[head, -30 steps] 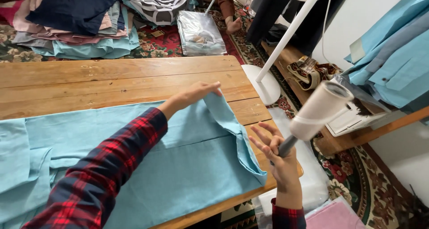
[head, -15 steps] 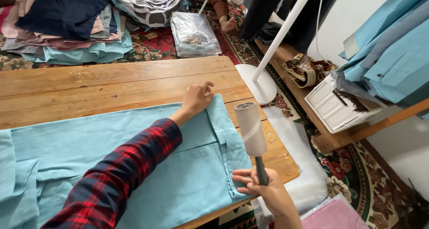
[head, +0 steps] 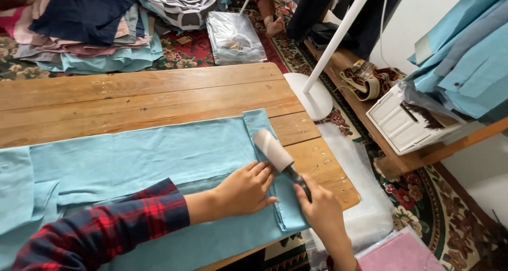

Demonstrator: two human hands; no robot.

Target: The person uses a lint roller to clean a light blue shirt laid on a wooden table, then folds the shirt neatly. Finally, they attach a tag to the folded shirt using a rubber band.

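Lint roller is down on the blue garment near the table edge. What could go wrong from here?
1. The lint roller sits on the folded strip of the light blue garment; its sticky surface may lift or wrinkle the fold, since the left hand presses only beside it.
2. The garment hangs over the near edge of the wooden table; a pull could drag it off.
3. The right hand grips the handle close to the left fingertips, so a stroke may run over them.
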